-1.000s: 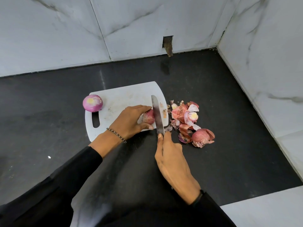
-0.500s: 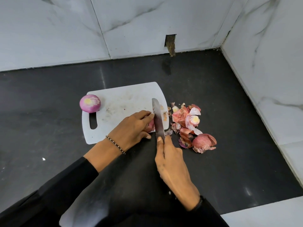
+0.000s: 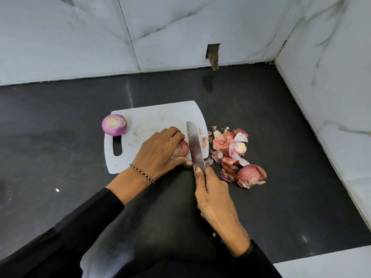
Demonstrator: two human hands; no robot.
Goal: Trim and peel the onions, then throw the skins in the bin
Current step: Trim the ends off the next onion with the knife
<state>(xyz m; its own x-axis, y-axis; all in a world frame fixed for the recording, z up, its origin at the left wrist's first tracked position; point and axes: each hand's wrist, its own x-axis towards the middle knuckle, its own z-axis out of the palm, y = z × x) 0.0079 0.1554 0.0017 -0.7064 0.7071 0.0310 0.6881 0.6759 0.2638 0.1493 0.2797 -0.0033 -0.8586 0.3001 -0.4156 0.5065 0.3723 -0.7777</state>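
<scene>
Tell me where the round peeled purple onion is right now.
The round peeled purple onion sits at the far-left corner of the white plastic cutting board, just beyond its handle slot, left of the left hand in the head view.

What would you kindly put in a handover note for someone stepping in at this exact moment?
Left hand: grips an onion, mostly hidden by the fingers, on the cutting board.
Right hand: holds the knife, blade at that onion's right end.
Done: one peeled onion sits at the board's left corner; skins lie piled on the counter, right of the board.
Left: finish trimming and peeling the held onion, then bin the skins. No bin is in view.
</scene>
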